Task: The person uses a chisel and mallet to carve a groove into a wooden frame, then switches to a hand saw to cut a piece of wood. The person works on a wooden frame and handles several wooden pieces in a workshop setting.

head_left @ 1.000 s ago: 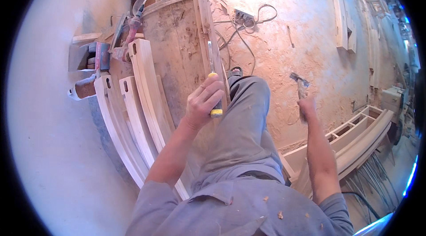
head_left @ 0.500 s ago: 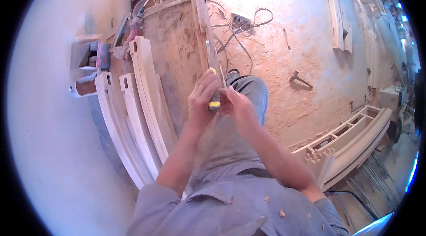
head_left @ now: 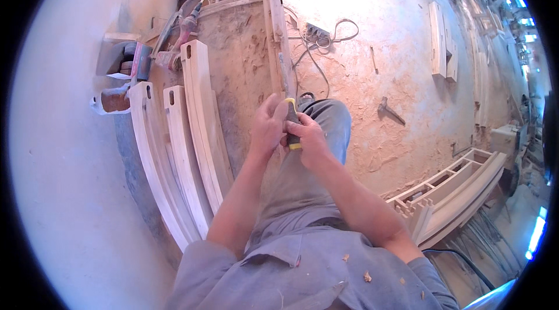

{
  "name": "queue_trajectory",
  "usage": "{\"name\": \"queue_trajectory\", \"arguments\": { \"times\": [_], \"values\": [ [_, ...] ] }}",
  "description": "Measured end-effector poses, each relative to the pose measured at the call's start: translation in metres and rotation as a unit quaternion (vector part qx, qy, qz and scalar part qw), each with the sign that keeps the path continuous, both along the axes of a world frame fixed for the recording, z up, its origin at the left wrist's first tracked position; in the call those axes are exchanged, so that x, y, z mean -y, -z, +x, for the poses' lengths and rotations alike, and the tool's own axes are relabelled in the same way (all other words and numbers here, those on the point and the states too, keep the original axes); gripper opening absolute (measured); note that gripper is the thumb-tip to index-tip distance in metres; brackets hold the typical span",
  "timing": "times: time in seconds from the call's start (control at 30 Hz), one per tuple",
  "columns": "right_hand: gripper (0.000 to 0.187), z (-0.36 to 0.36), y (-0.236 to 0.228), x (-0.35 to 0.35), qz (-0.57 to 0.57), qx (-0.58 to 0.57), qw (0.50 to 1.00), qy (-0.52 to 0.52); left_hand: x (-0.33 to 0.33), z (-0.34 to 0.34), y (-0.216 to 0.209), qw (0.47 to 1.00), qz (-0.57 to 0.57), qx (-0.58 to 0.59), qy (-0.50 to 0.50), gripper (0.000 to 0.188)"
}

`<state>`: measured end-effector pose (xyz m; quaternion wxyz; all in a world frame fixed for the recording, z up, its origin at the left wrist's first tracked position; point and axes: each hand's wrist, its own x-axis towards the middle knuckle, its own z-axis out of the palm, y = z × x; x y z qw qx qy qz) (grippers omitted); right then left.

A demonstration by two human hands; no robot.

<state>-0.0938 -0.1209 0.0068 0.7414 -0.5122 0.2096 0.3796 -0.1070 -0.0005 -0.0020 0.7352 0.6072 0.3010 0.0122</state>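
Note:
A chisel with a dark grey and yellow handle stands between my hands, over my thigh. My right hand has its fingers and thumb closed round the handle. From the other side my left hand presses curled fingers against its upper part; exactly where they grip is partly hidden. The thin blade runs away from me along a long wooden rail, and its far end is hard to make out. The rail has a slot near its far end and lies at the edge of a dusty wooden board.
Several slotted, curved wooden legs lean at my left, near a power tool and an open box. Shavings cover the floor on the right, with a hammer, a power strip and a slatted wooden frame.
The chisel handle has shifted slightly right and tilted. My right hand has moved from beside it to closing round it, while my left hand has slid toward its left side.

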Motion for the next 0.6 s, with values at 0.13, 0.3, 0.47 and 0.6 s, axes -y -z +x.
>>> {"name": "queue_trajectory", "arguments": {
  "times": [0.13, 0.3, 0.47, 0.6],
  "values": [
    [0.018, 0.004, -0.003, -0.005, 0.052, -0.053, 0.997, 0.002, -0.016, 0.032, 0.008, 0.988, -0.139, -0.064, 0.020, 0.031],
    [0.023, 0.005, 0.002, -0.011, 0.050, -0.027, 0.998, 0.042, -0.009, 0.028, -0.003, 0.982, -0.171, -0.077, 0.015, 0.025],
    [0.030, -0.004, -0.002, -0.031, -0.059, 0.025, 0.993, 0.098, -0.009, 0.017, 0.013, 0.985, -0.145, -0.082, 0.043, 0.032],
    [0.036, 0.007, -0.009, -0.031, -0.032, 0.013, 0.995, 0.093, -0.010, 0.029, 0.017, 0.992, -0.103, -0.051, 0.051, 0.034]
  ]
}}
